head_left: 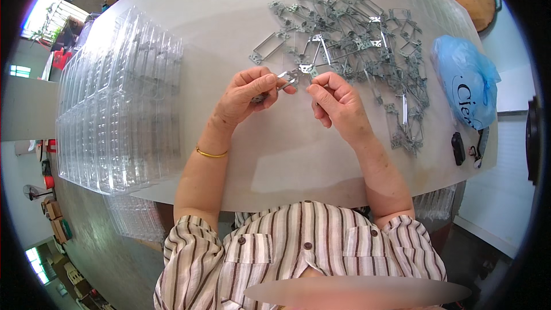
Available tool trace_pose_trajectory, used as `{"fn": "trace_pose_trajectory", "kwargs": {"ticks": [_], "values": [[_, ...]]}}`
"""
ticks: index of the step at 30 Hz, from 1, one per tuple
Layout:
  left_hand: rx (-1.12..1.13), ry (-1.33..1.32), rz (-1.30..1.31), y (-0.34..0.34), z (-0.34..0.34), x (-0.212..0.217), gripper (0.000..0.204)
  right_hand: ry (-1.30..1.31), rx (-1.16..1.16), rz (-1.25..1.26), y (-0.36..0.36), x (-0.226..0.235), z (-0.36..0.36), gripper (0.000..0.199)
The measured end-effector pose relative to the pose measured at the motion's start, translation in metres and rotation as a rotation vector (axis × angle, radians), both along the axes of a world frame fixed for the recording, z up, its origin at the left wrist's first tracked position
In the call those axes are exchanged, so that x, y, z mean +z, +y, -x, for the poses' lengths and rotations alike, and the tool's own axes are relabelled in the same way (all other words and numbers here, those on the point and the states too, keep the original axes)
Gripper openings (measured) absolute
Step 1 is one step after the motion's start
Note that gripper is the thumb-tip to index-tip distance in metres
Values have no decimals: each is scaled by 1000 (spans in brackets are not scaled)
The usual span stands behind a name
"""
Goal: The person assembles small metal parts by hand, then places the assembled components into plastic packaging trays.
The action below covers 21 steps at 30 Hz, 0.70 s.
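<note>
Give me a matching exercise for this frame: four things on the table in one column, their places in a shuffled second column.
Things:
1. clear plastic trays
2. pile of metal brackets
3. blue plastic bag
4. small metal bracket

Places:
A. far right of the table
B. pinched between left hand and right hand
C. stacked along the left edge
D. spread beyond the hands

Pairs: 1-C, 2-D, 3-A, 4-B

Bright, even daylight, soft shadows on the table (pixel 229 28), sharp centre, fisheye bending and dark rim.
</note>
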State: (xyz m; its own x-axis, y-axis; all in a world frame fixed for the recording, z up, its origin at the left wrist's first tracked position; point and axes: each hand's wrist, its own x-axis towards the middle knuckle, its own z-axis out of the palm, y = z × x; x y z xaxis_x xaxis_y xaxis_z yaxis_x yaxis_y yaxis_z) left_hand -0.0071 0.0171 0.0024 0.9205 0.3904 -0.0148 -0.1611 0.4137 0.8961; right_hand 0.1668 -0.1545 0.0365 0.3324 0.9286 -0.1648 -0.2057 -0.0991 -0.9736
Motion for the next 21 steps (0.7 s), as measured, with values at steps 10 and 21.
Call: {"fn": "trace_pose_trajectory", "kwargs": {"ticks": [10,21], "values": [[-38,63,-36,0,1,2,28,-25,24,40,1,-4,-2,13],[-47,66,-82,1,0,0,32,-38,28,56,0,-2,0,13]]}}
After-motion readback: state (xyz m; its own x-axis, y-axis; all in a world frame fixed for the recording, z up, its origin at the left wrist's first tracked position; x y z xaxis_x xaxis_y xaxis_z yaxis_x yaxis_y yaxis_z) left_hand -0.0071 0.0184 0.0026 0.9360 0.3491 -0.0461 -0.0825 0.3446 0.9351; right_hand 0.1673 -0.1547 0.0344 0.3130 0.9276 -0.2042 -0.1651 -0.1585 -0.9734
